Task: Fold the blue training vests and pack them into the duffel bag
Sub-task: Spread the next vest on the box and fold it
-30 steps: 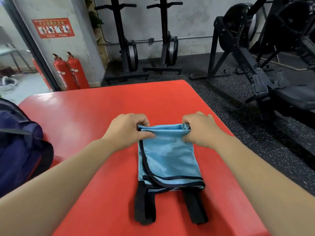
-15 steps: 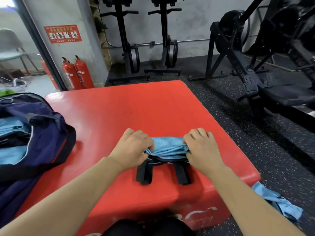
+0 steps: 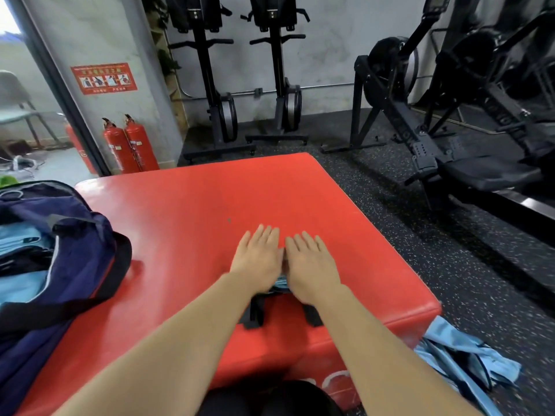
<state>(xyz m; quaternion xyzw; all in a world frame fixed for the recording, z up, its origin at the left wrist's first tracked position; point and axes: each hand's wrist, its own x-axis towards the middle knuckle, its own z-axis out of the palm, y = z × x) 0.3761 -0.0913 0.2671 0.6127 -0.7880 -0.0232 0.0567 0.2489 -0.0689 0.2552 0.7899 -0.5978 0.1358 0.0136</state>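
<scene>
We rest our left hand (image 3: 258,259) and right hand (image 3: 309,265) flat, fingers straight, side by side on the folded blue training vest (image 3: 281,284) beneath our palms, seemingly flattening it for packing, while the open navy duffel bag (image 3: 75,250) waits left of our left hand.

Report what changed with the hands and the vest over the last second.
Both hands folded the blue vest toward the person into a small bundle, then released their grip on its edge. Now the left hand and right hand lie flat on it, fingers straight, pressing it down; only a sliver and the black straps show. The duffel bag stayed open at the left of the red box.
</scene>
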